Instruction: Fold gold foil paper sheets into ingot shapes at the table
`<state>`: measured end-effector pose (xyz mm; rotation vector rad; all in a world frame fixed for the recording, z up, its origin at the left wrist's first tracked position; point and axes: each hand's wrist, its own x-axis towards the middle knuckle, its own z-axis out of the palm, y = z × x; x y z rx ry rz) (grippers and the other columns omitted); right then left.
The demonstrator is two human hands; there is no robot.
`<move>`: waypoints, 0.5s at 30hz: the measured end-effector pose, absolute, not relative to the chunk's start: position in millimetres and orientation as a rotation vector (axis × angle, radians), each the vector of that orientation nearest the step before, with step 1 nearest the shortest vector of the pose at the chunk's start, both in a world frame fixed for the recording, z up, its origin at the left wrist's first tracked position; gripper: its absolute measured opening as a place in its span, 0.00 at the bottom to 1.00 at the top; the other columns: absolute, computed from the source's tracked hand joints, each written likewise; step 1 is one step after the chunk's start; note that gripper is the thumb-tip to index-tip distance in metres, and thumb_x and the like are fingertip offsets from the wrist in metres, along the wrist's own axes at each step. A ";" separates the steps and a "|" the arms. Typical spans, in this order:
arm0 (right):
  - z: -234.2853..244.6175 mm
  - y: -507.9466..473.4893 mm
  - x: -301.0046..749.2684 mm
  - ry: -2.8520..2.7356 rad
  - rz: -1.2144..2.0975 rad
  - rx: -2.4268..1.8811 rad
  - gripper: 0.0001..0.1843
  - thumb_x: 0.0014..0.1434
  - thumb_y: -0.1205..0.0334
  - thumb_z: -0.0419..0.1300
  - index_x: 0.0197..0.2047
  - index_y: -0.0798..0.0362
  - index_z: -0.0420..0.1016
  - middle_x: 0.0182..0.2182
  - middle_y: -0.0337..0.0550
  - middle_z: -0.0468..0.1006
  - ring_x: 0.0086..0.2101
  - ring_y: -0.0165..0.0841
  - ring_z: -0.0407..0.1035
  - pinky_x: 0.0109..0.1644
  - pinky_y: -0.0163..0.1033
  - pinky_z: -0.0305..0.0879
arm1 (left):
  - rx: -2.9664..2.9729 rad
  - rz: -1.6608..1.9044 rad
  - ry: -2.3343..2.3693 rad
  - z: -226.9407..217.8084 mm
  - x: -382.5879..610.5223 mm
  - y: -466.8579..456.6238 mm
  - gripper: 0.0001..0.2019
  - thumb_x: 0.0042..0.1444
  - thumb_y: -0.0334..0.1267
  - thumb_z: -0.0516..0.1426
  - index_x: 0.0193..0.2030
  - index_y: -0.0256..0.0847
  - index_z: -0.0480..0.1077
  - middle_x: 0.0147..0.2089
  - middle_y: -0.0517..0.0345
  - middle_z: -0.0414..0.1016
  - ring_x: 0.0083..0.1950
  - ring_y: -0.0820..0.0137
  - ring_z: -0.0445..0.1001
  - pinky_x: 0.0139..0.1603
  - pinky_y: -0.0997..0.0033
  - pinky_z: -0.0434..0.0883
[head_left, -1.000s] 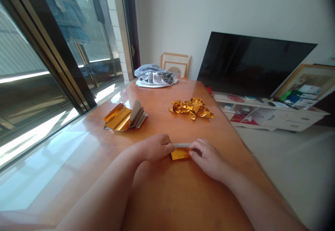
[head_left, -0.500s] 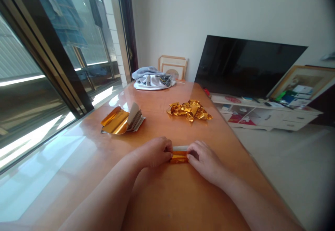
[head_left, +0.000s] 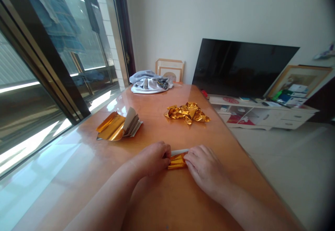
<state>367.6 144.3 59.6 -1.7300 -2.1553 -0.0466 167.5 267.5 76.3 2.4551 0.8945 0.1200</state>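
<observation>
A sheet of gold foil paper [head_left: 177, 162], partly folded and showing a pale strip of its back along the far edge, lies on the wooden table [head_left: 157, 203] between my hands. My left hand [head_left: 157, 158] pinches its left end, fingers bent. At the right end, my right hand [head_left: 202, 164] has thumb and fingers closed on the paper. Beyond my left hand is a stack of gold foil paper [head_left: 112, 126], its sheets curling up with grey backs showing. Several folded gold foil pieces [head_left: 187, 113] form a heap farther off, past my right hand.
Folded grey-blue cloth [head_left: 150, 82] rests at the table's far end. Picture frames [head_left: 169, 67] lean on the wall behind. A large television [head_left: 243, 68] stands on a white cabinet [head_left: 264, 114] to the right. Sliding glass doors [head_left: 75, 49] run along the left.
My right hand has turned, its fingers lying farther over the paper's right end. The pale far edge now slants and looks narrower. The whole view has shifted slightly.
</observation>
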 end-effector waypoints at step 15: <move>72.3 119.5 354.8 -2.252 0.071 -1.892 0.17 0.67 0.62 0.56 0.57 0.51 0.74 0.54 0.48 0.76 0.51 0.44 0.68 0.58 0.53 0.65 | 2.380 0.191 0.895 73.4 168.1 265.8 0.05 0.50 0.33 0.55 0.35 0.43 0.67 0.35 0.61 0.72 0.34 0.71 0.67 0.31 0.74 0.59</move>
